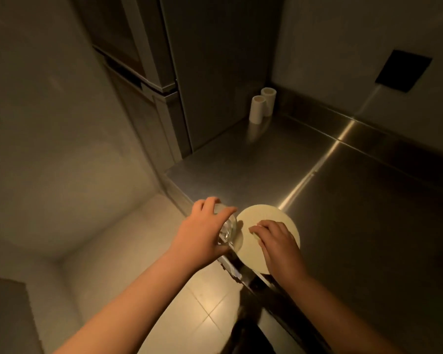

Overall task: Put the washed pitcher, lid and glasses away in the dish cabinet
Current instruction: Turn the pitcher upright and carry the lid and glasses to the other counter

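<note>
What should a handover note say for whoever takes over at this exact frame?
Left hand: grip closed around a clear drinking glass, held at the near corner of the stainless steel counter.
Right hand: fingers curled on top of a pale round flat lid lying on the counter edge, partly overhanging.
Pitcher and dish cabinet: not in view.
Two white paper rolls stand at the counter's back corner.
Done: nothing visibly stored yet.
Left: carry the glass and lid to the cabinet, then the pitcher and any other glasses.

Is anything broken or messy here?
Yes. The counter's front edge below the round lid looks chipped and ragged. The lid also hangs partly over that edge. I see no spills.
</note>
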A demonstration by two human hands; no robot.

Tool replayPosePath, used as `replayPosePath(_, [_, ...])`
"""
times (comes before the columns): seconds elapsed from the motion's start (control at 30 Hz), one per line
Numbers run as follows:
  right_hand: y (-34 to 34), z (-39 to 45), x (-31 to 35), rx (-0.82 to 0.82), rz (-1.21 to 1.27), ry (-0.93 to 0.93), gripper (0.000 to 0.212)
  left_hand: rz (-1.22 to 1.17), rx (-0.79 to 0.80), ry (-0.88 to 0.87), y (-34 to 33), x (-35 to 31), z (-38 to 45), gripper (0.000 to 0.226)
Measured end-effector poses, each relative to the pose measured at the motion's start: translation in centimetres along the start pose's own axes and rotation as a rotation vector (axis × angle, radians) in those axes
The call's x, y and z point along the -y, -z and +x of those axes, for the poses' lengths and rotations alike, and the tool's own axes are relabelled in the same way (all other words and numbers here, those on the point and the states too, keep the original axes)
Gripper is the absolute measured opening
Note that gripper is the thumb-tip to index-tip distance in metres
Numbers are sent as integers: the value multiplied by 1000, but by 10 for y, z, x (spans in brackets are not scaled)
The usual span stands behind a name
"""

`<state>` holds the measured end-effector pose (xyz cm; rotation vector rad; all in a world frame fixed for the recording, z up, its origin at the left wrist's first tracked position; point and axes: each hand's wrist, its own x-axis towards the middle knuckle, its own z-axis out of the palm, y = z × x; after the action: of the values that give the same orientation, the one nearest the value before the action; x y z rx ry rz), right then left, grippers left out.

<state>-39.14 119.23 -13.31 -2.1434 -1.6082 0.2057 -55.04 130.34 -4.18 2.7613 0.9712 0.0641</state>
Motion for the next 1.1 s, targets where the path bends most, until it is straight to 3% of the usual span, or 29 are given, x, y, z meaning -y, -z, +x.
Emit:
replayPosePath(0.27, [-21,97,-25,13,-23,-84,36,2,46,-21,8,52,81,76])
replayPosePath(0.53, [-37,157,-28,54,-70,-240,47,22,126,-130,6,100,159,77])
replayPosePath(0.9, [-71,181,-26,24,-67,-559,36,14,176,-403,-1,149,229,79])
replayPosePath(1.1, [-81,181,-16,-86,-65,-611,33,24,202,-470,-7,154,240,80])
